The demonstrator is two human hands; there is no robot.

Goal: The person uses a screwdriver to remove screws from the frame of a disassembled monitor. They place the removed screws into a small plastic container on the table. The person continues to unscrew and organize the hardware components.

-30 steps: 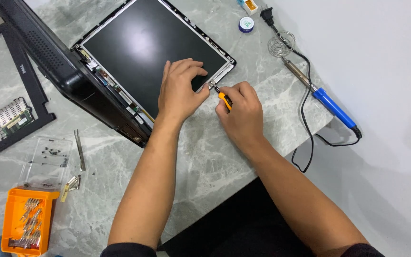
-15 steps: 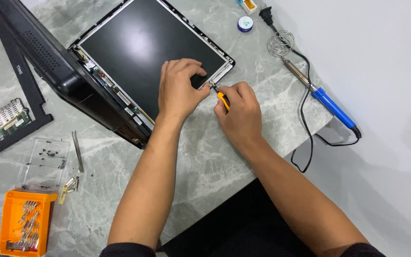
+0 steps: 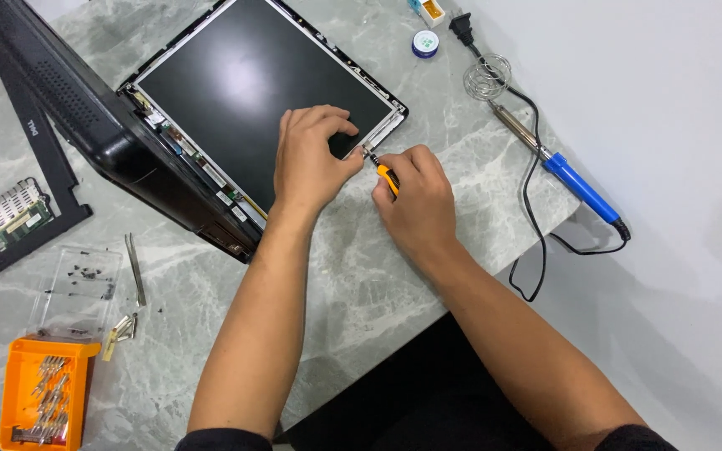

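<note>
Marble table (image 3: 394,276) under me; the laptop screen panel (image 3: 252,92) lies flat on it, thin and fragile, best held by its metal edge. My left hand (image 3: 311,163) presses its corner, my right hand (image 3: 415,200) grips a small screwdriver (image 3: 384,174) there.

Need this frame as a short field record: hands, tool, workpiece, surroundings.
left hand: left hand rests on the dark flat laptop screen panel, near its corner
right hand: right hand grips a small orange-handled screwdriver, tip at the panel's corner
surface: grey marble-pattern table
right side: blue-handled soldering iron
left side: orange bit tray, clear plastic screw box
</note>
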